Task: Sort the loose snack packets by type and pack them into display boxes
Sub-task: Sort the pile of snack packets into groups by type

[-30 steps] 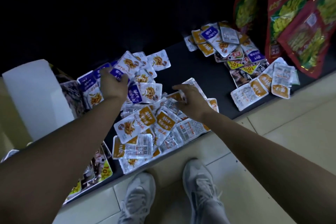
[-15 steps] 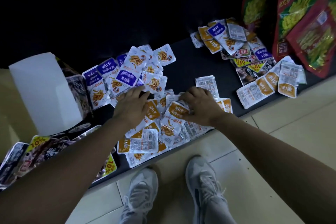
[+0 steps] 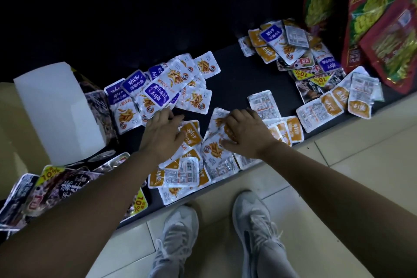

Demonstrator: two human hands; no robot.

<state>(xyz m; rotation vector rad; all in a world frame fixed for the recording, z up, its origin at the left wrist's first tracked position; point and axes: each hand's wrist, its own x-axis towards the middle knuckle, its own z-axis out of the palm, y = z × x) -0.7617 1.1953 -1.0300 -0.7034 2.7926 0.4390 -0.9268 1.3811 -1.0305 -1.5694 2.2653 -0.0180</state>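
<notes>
We judge the packets [image 3: 191, 135] light, slick and floppy, apt to slide, so we would pinch a sealed edge or rake several together. They lie loose on the dark shelf [image 3: 232, 79], the orange ones under both hands. Our left hand [image 3: 163, 134] rests flat on them, fingers straight. Our right hand [image 3: 246, 134] bends its fingers over one; we cannot tell whether it is pinching.

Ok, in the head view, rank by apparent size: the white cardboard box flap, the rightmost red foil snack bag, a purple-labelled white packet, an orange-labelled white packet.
1. White cardboard box flap
2. Rightmost red foil snack bag, cut off by the frame, so unsure
3. Purple-labelled white packet and orange-labelled white packet look alike
</notes>
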